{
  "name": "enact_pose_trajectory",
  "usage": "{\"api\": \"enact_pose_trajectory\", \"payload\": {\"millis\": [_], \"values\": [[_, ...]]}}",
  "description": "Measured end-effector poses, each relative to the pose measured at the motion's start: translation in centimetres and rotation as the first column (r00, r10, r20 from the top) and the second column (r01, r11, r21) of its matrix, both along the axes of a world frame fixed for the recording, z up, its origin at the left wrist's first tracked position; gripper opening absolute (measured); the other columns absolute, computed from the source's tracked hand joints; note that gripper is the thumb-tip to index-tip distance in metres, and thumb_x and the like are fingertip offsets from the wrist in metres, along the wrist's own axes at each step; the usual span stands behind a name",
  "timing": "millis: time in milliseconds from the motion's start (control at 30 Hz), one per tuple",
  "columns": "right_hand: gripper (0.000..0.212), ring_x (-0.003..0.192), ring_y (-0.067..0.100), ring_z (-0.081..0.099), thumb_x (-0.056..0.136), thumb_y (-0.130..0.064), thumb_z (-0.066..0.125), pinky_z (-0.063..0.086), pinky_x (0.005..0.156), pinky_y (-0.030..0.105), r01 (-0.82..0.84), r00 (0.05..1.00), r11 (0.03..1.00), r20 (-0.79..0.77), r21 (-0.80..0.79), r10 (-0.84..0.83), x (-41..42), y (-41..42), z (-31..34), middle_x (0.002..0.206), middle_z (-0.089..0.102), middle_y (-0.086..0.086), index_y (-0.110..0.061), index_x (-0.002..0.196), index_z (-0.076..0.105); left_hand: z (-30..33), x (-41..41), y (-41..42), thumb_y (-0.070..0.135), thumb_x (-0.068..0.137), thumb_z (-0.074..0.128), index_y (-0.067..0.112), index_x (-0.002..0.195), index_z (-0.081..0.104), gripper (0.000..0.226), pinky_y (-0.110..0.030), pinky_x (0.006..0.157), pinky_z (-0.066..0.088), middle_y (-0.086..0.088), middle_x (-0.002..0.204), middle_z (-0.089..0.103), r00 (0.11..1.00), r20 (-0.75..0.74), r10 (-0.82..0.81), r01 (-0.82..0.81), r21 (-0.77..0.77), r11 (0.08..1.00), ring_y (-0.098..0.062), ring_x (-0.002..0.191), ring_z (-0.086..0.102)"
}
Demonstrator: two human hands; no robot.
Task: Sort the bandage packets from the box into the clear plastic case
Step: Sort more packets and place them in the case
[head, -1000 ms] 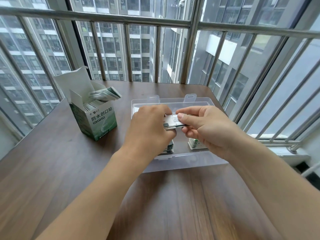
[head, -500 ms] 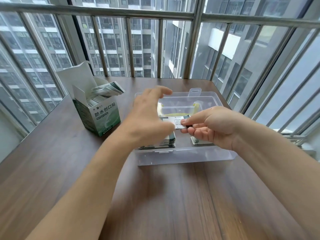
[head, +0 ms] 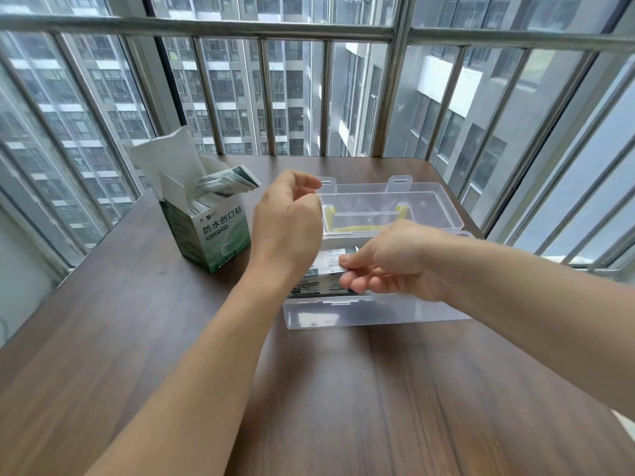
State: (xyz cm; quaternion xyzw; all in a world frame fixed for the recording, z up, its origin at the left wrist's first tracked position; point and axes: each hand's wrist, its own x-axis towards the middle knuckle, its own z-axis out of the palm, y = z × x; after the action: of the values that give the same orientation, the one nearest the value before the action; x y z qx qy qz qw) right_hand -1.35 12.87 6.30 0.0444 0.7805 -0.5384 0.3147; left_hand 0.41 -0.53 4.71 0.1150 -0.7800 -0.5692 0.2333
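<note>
An open green-and-white bandage box (head: pixel 220 235) stands at the left of the table, with packets (head: pixel 228 182) sticking out of its top. The clear plastic case (head: pixel 378 312) lies open in the middle, its lid tipped back. My right hand (head: pixel 391 261) pinches one bandage packet (head: pixel 331 261) just above a stack of packets (head: pixel 318 286) in the case's near left compartment. My left hand (head: pixel 287 221) hovers between the box and the case, fingers loosely curved, holding nothing.
The brown wooden table (head: pixel 309 389) ends at a metal railing (head: pixel 309 27) and windows on the far, left and right sides. The case lid (head: pixel 395 201) shows yellow latches inside. My right hand hides the case's right compartment.
My left hand has let go of the packet and risen toward the box. My right hand has lowered the packet onto the stack in the case.
</note>
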Motion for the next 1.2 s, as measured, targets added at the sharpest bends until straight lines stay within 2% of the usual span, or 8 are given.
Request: {"api": "enact_pose_trajectory", "payload": {"millis": [167,233,333,433,667,867,1067,1200], "values": [[0.022,0.036,0.012,0.055,0.09,-0.017,0.074,0.042,0.036,0.015,-0.035,0.987,0.985,-0.148,0.166,0.06,0.0,-0.4,-0.4,0.06,0.067,0.014,0.004,0.089,0.067,-0.2,0.1,0.1,0.018,0.075,0.048,0.023,0.101,0.064,0.032,-0.037,0.094,0.048,0.007,0.103,0.064,1.0,-0.011,0.024,-0.025,-0.068,0.997,-0.012,0.1,0.057],[0.028,0.035,0.013,0.056,0.089,-0.024,0.076,0.047,0.038,0.018,-0.045,0.969,0.967,-0.224,0.25,0.103,-0.1,-0.3,-0.4,0.058,0.067,0.013,0.002,0.085,0.066,-0.3,0.3,0.1,0.012,0.08,0.051,0.023,0.108,0.062,0.032,-0.032,0.098,0.04,0.008,0.113,0.058,1.0,0.003,0.0,0.001,-0.204,0.979,-0.013,0.112,0.05],[0.041,0.048,0.023,0.067,0.089,-0.038,0.074,0.062,0.058,0.035,-0.068,0.888,0.906,-0.388,0.418,0.245,0.1,0.4,-0.5,0.057,0.07,0.011,0.001,0.077,0.067,-0.1,0.4,-0.6,0.015,0.079,0.056,0.025,0.126,0.053,0.048,-0.027,0.105,0.029,0.008,0.131,0.042,0.977,0.143,-0.157,0.209,-0.497,0.842,-0.013,0.133,0.03],[0.043,0.068,0.028,0.073,0.091,-0.042,0.07,0.061,0.073,0.044,-0.068,0.818,0.859,-0.465,0.507,0.34,0.3,1.2,-0.5,0.063,0.073,0.01,0.0,0.08,0.076,0.1,0.8,-1.6,0.039,0.063,0.054,0.031,0.139,0.044,0.077,-0.03,0.115,0.023,0.01,0.148,0.03,0.895,0.337,-0.294,0.441,-0.563,0.698,-0.009,0.143,0.016],[0.034,0.058,0.012,0.065,0.093,-0.036,0.068,0.06,0.072,0.033,-0.085,0.857,0.879,-0.415,0.469,0.305,-0.4,2.3,-1.2,0.066,0.075,0.001,-0.007,0.076,0.076,-0.5,1.0,-2.6,0.059,0.064,0.08,0.03,0.148,0.037,0.098,-0.039,0.123,0.018,0.011,0.152,0.029,0.854,0.385,-0.351,0.518,-0.699,0.493,-0.006,0.145,0.015],[0.016,0.058,0.013,0.069,0.082,-0.031,0.08,0.061,0.063,0.03,-0.131,0.738,0.838,-0.512,0.529,0.439,-0.4,3.0,0.9,0.065,0.073,0.0,-0.017,0.077,0.074,-0.7,0.7,-2.7,0.043,0.062,0.075,0.035,0.148,0.034,0.096,-0.049,0.122,0.018,0.012,0.152,0.029,0.844,0.4,-0.358,0.535,-0.678,0.504,-0.009,0.148,0.015],[0.028,0.053,0.012,0.057,0.076,-0.042,0.084,0.046,0.05,0.019,-0.384,0.726,0.578,-0.152,0.72,0.671,-1.7,2.6,1.4,0.062,0.067,-0.006,-0.022,0.095,0.077,-0.8,0.6,-2.2,0.026,0.071,0.081,0.037,0.149,0.031,0.094,-0.047,0.124,0.013,0.013,0.154,0.028,0.842,0.453,-0.293,0.54,-0.69,0.482,-0.008,0.146,0.016],[0.024,0.06,0.019,0.055,0.077,-0.04,0.084,0.048,0.061,0.028,-0.353,0.747,0.619,-0.186,0.702,0.638,-2.1,1.9,0.0,0.062,0.063,-0.003,-0.018,0.085,0.076,-0.9,0.4,-2.0,0.022,0.076,0.079,0.036,0.148,0.033,0.087,-0.045,0.123,0.014,0.013,0.155,0.029,0.849,0.456,-0.266,0.526,-0.684,0.505,-0.014,0.146,0.021]]}}
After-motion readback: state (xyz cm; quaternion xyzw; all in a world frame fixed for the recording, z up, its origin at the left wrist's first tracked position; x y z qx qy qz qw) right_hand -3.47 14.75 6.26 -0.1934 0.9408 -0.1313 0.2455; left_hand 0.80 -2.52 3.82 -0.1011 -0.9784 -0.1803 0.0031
